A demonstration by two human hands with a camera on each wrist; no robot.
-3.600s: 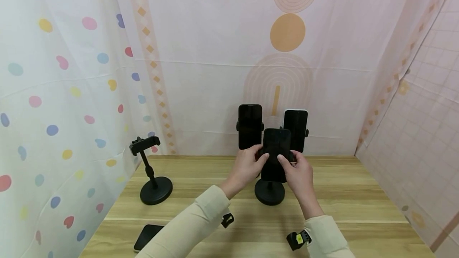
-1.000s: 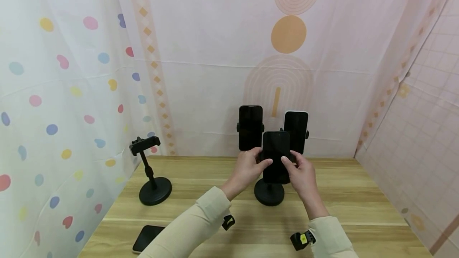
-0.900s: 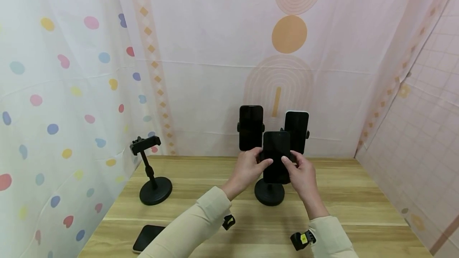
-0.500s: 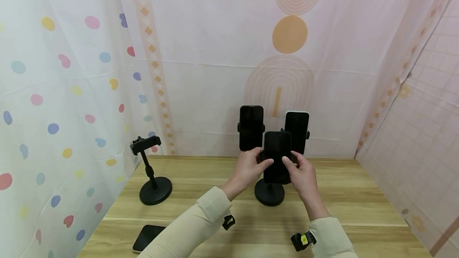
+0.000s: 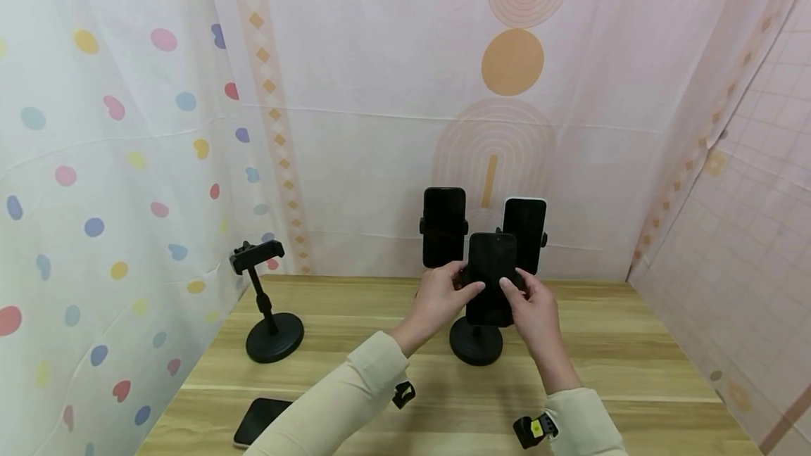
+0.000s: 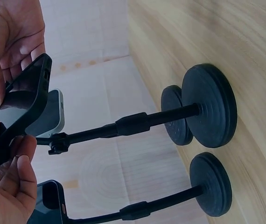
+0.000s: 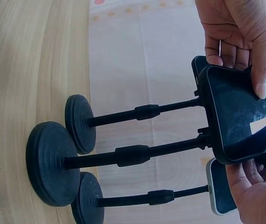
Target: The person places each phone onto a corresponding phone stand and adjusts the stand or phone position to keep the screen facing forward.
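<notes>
Both hands hold a black smartphone (image 5: 491, 259) upright in the holder of a black phone stand whose round base (image 5: 476, 342) rests on the table. My left hand (image 5: 438, 300) grips the phone's left side, thumb on the screen and fingers behind. On the opposite side, my right hand (image 5: 533, 309) grips it the same way. The wrist views show fingers curled behind the phone (image 7: 238, 112) around the holder, most of which is hidden. Close behind, two more stands carry a black phone (image 5: 443, 227) and a white-edged phone (image 5: 526, 231).
A phone stand (image 5: 274, 336) with a bare clamp stands at the left of the wooden table (image 5: 355, 301). Another phone (image 5: 261, 419) lies flat at the front left, partly covered by my left sleeve. Curtains (image 5: 355, 160) hang behind the table.
Compared with the earliest frame, the held phone sits slightly lower, and my right thumb has shifted a little. Over the last second both hands stay almost still; the view drifts slightly.
</notes>
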